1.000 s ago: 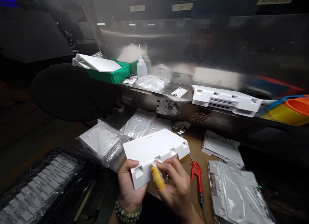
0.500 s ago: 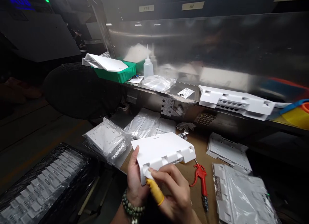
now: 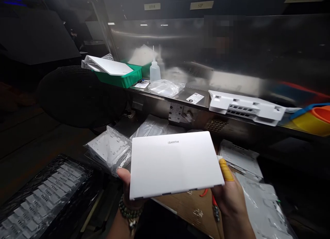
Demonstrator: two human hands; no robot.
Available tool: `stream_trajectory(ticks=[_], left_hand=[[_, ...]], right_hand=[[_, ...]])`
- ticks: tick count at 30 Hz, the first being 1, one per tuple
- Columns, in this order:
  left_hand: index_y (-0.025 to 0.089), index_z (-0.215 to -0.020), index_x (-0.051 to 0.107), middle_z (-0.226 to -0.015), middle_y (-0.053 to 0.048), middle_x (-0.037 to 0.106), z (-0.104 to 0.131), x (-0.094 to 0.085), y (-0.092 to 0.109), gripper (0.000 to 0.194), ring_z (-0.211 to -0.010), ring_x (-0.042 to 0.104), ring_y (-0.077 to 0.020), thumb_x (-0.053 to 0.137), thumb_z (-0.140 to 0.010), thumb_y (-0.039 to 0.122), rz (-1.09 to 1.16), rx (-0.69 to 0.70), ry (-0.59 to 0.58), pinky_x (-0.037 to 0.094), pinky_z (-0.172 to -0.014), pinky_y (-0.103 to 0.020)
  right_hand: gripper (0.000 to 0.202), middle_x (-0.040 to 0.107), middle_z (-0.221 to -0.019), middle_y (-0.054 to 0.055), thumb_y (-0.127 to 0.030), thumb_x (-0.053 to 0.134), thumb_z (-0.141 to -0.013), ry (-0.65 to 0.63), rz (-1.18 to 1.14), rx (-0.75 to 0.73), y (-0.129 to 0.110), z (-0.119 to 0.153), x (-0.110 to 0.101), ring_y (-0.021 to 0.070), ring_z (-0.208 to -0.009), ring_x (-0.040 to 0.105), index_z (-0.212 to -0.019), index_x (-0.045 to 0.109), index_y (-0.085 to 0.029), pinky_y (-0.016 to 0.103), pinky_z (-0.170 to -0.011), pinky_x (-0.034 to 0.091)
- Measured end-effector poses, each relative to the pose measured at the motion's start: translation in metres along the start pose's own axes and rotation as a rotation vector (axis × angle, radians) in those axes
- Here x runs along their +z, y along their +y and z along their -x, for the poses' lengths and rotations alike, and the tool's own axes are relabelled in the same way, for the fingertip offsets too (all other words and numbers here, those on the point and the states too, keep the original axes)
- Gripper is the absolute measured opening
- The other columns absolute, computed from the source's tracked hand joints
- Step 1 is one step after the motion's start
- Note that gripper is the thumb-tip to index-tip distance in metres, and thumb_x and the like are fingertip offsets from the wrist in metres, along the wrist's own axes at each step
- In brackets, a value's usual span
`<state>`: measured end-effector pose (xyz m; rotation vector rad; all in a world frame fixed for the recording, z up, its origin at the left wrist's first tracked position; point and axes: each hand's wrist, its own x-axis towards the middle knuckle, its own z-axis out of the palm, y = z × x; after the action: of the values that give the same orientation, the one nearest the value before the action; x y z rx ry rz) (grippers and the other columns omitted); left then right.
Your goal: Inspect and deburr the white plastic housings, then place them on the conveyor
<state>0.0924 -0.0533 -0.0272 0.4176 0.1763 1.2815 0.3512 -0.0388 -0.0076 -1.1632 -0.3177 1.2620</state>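
A white plastic device cover [image 3: 175, 167] with "HUAWEI" printed upside down near its far edge is held up in front of me, its broad smooth face toward me. My left hand [image 3: 127, 184] grips its left edge, thumb up alongside, the other fingers hidden beneath. At the right edge, my right hand [image 3: 230, 194] holds on, a yellow finger cot [image 3: 227, 170] covering the thumb. A small white scrap [image 3: 219, 157] shows by that thumb's tip; its kind is unclear. Behind the cover, a red air blow gun [image 3: 214, 202] is mostly hidden.
Bagged white covers [image 3: 109, 148] lie left, and more covers [image 3: 260, 204] lie right. A black-lined crate [image 3: 89, 170] holds several parts. On the shelf stand a green bin [image 3: 126, 80], a squeeze bottle [image 3: 155, 72] and another white cover [image 3: 247, 106].
The cover has turned so its broad face is toward me. My right hand has moved from its near corner, where it pressed the white scrap, to its right edge.
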Motion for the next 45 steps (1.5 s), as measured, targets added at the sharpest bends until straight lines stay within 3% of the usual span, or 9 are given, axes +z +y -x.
stream_trajectory(ticks=[3,6,13,17,30,35,38,42,45], left_hand=[[0.036,-0.135,0.067,-0.129,-0.007,0.075,0.005,0.001,0.001,0.102,-0.149,0.041,-0.0360,0.058,-0.054,0.098,-0.036,-0.087,0.352,0.040,-0.116,-0.050],[0.037,-0.131,0.068,-0.124,-0.006,0.077,0.008,-0.005,0.003,0.103,-0.145,0.046,-0.0367,0.065,-0.048,0.097,-0.064,-0.108,0.473,0.046,-0.112,-0.048],[0.040,-0.126,0.071,-0.107,-0.003,0.082,0.014,-0.026,0.004,0.095,-0.140,0.054,-0.0294,0.050,-0.056,0.102,-0.137,-0.118,0.499,0.046,-0.110,-0.039],[0.037,-0.120,0.075,-0.107,-0.003,0.081,0.015,-0.030,0.011,0.090,-0.136,0.057,-0.0334,0.045,-0.064,0.100,-0.170,-0.213,0.418,0.046,-0.109,-0.047],[0.028,-0.128,0.069,-0.125,-0.013,0.076,-0.009,0.019,0.014,0.071,-0.138,0.054,-0.0398,0.071,-0.074,0.074,-0.202,-0.136,0.374,0.051,-0.106,-0.052],[0.020,-0.110,0.078,-0.102,-0.011,0.082,-0.018,0.014,0.024,0.053,-0.113,0.073,-0.0365,0.096,-0.060,0.024,-0.582,-0.190,0.567,0.062,-0.093,-0.041],[0.019,-0.094,0.082,-0.095,-0.008,0.083,-0.017,0.023,0.017,0.034,-0.101,0.077,-0.0301,0.093,-0.062,0.012,-0.778,-0.038,0.519,0.062,-0.089,-0.029],[0.020,-0.087,0.084,-0.097,-0.008,0.083,-0.015,0.041,0.006,0.031,-0.103,0.076,-0.0304,0.085,-0.065,-0.002,-0.738,0.072,0.347,0.059,-0.095,-0.029],[0.017,-0.084,0.085,-0.094,-0.013,0.082,-0.021,0.047,0.006,0.036,-0.097,0.077,-0.0330,0.076,-0.065,-0.013,-0.633,-0.060,0.222,0.059,-0.095,-0.035]], right_hand=[[0.038,0.078,-0.086,-0.001,-0.049,0.081,-0.081,-0.041,-0.005,0.063,0.001,0.009,-0.002,0.0159,-0.066,0.067,-0.108,0.077,-0.023,0.028,-0.061,0.057],[0.037,0.075,-0.074,-0.003,-0.047,0.083,-0.079,-0.054,-0.008,0.039,0.000,0.016,-0.002,0.0151,-0.058,0.063,-0.107,0.077,-0.023,0.028,-0.058,0.056],[0.041,0.071,-0.068,-0.003,-0.052,0.082,-0.078,-0.093,0.041,-0.017,0.000,0.023,-0.001,0.0189,-0.061,0.066,-0.106,0.076,-0.023,0.031,-0.056,0.057],[0.048,0.076,-0.079,0.000,-0.051,0.083,-0.076,-0.078,0.057,-0.051,0.000,0.024,-0.002,0.0208,-0.069,0.070,-0.113,0.074,-0.023,0.030,-0.055,0.056],[0.045,0.078,-0.092,0.000,-0.040,0.084,-0.073,-0.043,0.058,-0.097,0.005,0.019,-0.023,0.0176,-0.070,0.069,-0.113,0.071,-0.024,0.027,-0.059,0.054],[0.041,0.075,-0.098,0.003,-0.049,0.074,-0.087,-0.113,0.328,-0.376,0.003,0.010,-0.043,0.0169,-0.077,0.068,-0.117,0.065,-0.022,0.027,-0.068,0.056],[0.039,0.074,-0.112,0.006,-0.048,0.069,-0.092,0.016,0.357,-0.541,-0.007,0.014,-0.049,0.0161,-0.084,0.069,-0.122,0.058,-0.025,0.030,-0.076,0.059],[0.035,0.073,-0.122,0.008,-0.054,0.061,-0.096,-0.044,0.171,-0.361,-0.025,0.027,-0.044,0.0121,-0.058,0.067,-0.117,0.054,-0.027,0.027,-0.051,0.057],[0.045,0.078,-0.109,0.009,-0.060,0.071,-0.087,-0.088,0.075,-0.185,-0.029,0.032,-0.039,0.0161,-0.056,0.070,-0.109,0.058,-0.023,0.029,-0.046,0.058]])
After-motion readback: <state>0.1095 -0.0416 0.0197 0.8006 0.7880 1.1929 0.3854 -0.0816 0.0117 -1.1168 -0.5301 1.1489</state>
